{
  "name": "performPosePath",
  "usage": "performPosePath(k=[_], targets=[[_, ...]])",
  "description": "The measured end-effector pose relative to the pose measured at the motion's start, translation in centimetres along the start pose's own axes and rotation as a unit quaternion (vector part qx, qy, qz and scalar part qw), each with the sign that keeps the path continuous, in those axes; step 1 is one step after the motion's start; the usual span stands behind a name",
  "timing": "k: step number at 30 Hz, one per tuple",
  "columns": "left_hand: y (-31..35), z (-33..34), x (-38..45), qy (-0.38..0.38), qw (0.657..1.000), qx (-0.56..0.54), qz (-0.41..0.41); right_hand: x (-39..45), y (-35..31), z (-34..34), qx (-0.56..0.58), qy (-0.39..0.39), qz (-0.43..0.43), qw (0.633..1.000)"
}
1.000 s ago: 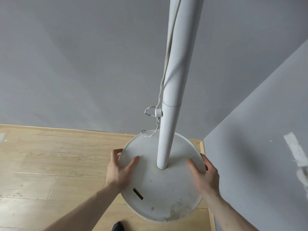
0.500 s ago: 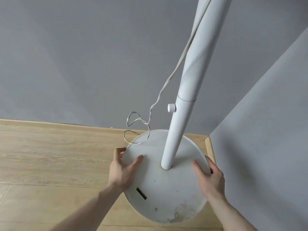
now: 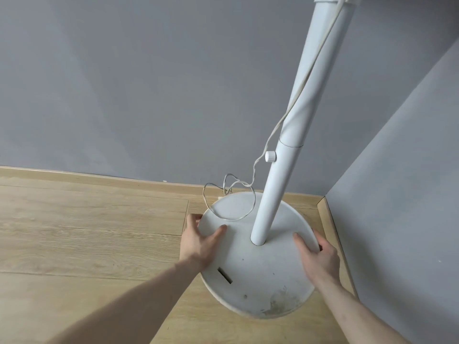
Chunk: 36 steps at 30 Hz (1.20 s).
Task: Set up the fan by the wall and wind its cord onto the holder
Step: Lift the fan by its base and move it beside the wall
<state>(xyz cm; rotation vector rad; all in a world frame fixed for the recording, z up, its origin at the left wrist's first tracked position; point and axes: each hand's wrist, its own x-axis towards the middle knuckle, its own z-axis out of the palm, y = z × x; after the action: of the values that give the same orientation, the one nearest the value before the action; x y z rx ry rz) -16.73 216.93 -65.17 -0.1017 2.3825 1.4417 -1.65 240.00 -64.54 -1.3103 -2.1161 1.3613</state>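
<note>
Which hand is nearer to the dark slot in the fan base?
Left. The left hand grips the base rim just above the slot; the right hand grips the opposite rim, across the fan base.

You look down at a light wood-plank floor (image 3: 87, 232) that runs to a grey back wall (image 3: 149, 83), with a wooden skirting board (image 3: 99, 175) along the join. A second grey wall (image 3: 402, 194) meets it at the corner on your right, with its own skirting strip (image 3: 334, 232). A small pale speck on that right wall is too small to tell.
</note>
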Motion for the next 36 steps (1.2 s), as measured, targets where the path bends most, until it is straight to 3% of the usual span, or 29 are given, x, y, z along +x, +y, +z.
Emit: performPosePath(k=[25, 36], targets=[[-15.2, 9.8, 5.2, 0.003, 0.999, 0.037, -0.021, 5.2, 16.1, 7.4, 0.012, -0.033, 0.050, 0.998], [-18.2, 12.9, 5.2, -0.026, 0.998, 0.052, -0.030, 5.9, 19.0, 7.2, -0.034, -0.030, 0.065, 0.997]])
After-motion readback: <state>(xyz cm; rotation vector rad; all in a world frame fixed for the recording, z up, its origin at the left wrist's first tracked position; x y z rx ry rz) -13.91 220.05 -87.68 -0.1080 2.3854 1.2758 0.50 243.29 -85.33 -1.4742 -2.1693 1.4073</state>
